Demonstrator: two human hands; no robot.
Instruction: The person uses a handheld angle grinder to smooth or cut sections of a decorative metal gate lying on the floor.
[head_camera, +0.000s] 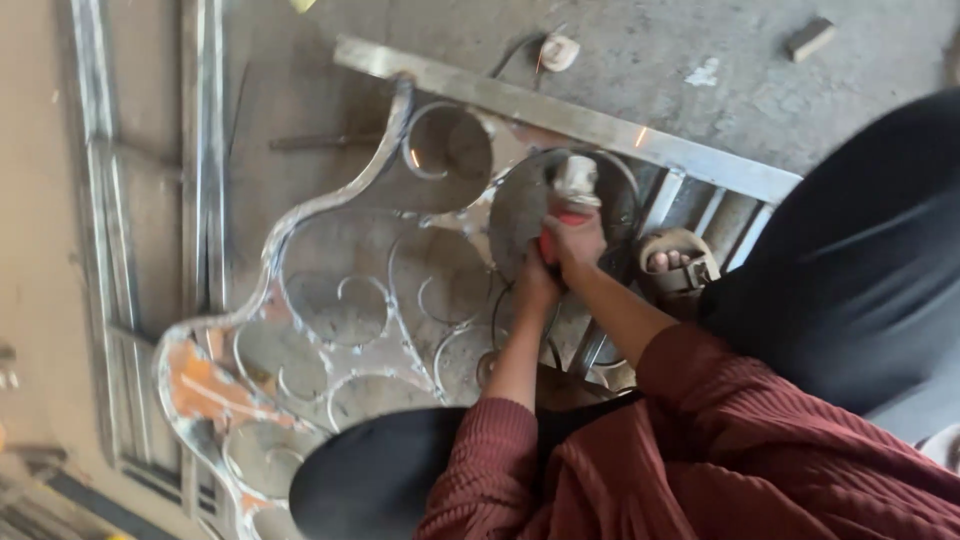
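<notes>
An ornamental metal gate panel (330, 300), all scrolls and curved bars, is lying flat on the concrete floor (640, 60) and filling the left and centre of the frame; a straight metal bar (600, 125) is running across its upper edge toward the right. The person, in a ribbed dark red sleeve (700, 440), is crouching over it from the lower right, one sandalled foot (675, 262) resting on the bars. An angle grinder (570, 195) is sitting at the centre of the frame, its disc down against a scroll. The right hand (575, 245) is wrapping closed around the grinder's red body, and the left hand (535, 285) is gripping closed just below it. Small orange sparks (640, 135) are showing near the bar, so grinding seems to be the step in hand. The next stroke is likely calling for a steady two-handed hold while the disc is travelling along the joint, clear of the foot.
</notes>
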